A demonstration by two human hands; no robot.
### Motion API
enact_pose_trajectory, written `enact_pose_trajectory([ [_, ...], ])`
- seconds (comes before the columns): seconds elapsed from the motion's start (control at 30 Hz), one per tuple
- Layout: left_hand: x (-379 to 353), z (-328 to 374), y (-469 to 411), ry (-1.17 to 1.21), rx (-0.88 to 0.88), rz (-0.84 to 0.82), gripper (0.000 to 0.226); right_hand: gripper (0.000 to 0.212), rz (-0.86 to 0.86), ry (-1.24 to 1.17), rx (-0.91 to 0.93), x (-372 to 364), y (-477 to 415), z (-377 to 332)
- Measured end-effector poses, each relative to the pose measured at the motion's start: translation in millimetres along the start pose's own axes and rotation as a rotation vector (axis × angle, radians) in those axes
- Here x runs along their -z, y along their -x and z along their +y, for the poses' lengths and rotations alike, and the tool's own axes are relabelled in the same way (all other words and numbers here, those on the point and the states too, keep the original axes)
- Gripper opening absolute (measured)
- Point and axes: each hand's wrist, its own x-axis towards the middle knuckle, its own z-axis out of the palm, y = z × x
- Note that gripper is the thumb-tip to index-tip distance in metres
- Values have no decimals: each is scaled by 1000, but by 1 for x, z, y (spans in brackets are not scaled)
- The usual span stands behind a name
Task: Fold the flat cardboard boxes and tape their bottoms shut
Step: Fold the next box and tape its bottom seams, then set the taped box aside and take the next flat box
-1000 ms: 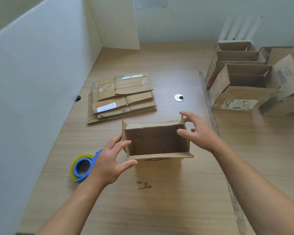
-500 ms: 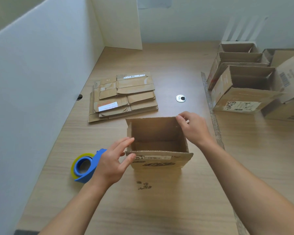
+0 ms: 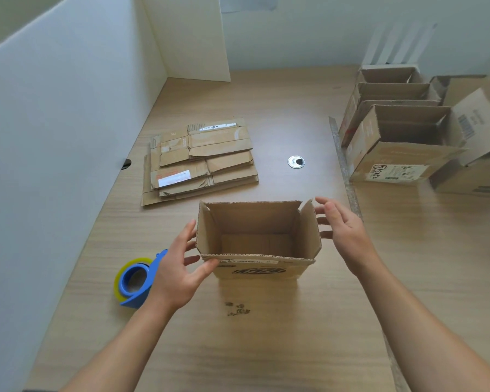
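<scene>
Head view: an open cardboard box [image 3: 259, 271] is seen standing upright on the wooden desk [image 3: 266, 343], roughly midway between its left and right edges and nearer the near edge than the far one. Its mouth is turned straight up and its top flaps are raised. The long axis is laid left to right, parallel to the near edge of the desk. A narrow white label strip is carried along the top of the near wall, with a dark printed logo below it; neither can be read.

The left hand [image 3: 178, 267] is held at the box's left end with fingers straight and spread, nothing being gripped; the thumb is placed at the near left corner. The right hand [image 3: 344, 230] is held just beside the raised right flap, fingers likewise spread and relaxed; whether the cardboard is touched cannot be told.

A blue tape dispenser [image 3: 135, 281] with a yellowish roll is partly hidden behind the left hand, toward the desk's left edge. A stack of flat boxes [image 3: 201, 162] is laid beyond the open box, toward the far left; white labels are seen on it, their print too small to read. Several folded boxes [image 3: 402, 154] are grouped at the right edge, mouths up; a white label with black scrawl and a barcode are shown there, illegible.
</scene>
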Motion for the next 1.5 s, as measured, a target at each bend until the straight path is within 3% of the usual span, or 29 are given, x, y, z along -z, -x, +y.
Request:
enact_pose_trajectory([
  [0.17,-3,-7,2,34,106,-96,94,28,-31,-70,-86,15,9,26],
  [0.27,-12,-14,3,64,206,-123,78,53,-266,192,-154,19,24,53],
  [0.37,-22,-15,3,96,269,-116,57,52,-423,327,-142,6,40,59],
  [0.5,-32,-1,-2,132,286,7,27,79,-260,162,-62,-16,49,55],
  [0.6,-36,10,-5,199,278,13,36,100,-176,78,-14,-17,51,51],
  [0.67,-41,18,-7,293,292,2,29,104,-138,9,-22,-13,53,45],
  [0.83,-51,46,-14,300,248,-44,17,87,0,-50,-11,0,68,31],
  [0.97,-58,64,-17,231,143,-104,20,70,148,-95,-4,7,90,16],
  [1.13,-71,88,-14,190,28,-251,27,70,313,-126,0,32,117,7],
  [1.3,-96,111,-12,-31,-100,-355,51,61,463,-110,23,74,145,9],
  [1.5,-129,133,-23,-265,-338,-436,37,65,601,-64,29,141,165,21],
])
